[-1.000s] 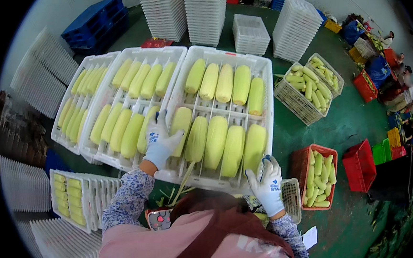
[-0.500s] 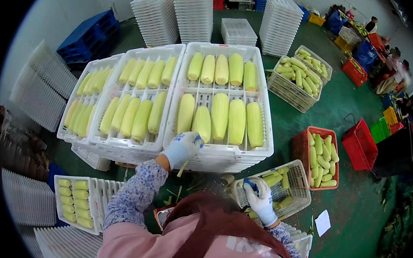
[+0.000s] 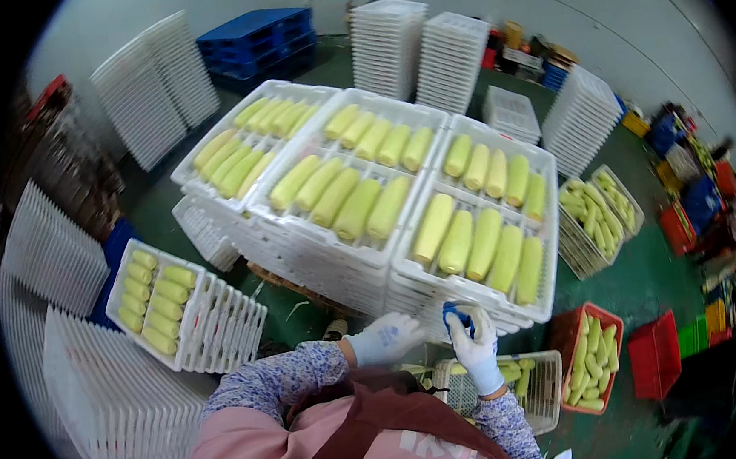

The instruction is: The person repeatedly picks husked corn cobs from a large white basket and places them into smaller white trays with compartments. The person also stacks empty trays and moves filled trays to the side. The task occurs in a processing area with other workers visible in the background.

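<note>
While the gloved right hand pinches a small blue object, seemingly light, the left hand curls loosely, empty, near the white tray.

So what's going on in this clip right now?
A person in white gloves stands at stacked white trays filled with peeled pale-yellow corn cobs. Both hands are drawn in near the body, above a wire basket of cobs: the right hand has its blue-coated fingers curled, the left hand beside it. Neither visibly holds a cob. Red crates of cobs sit to the right.
</note>
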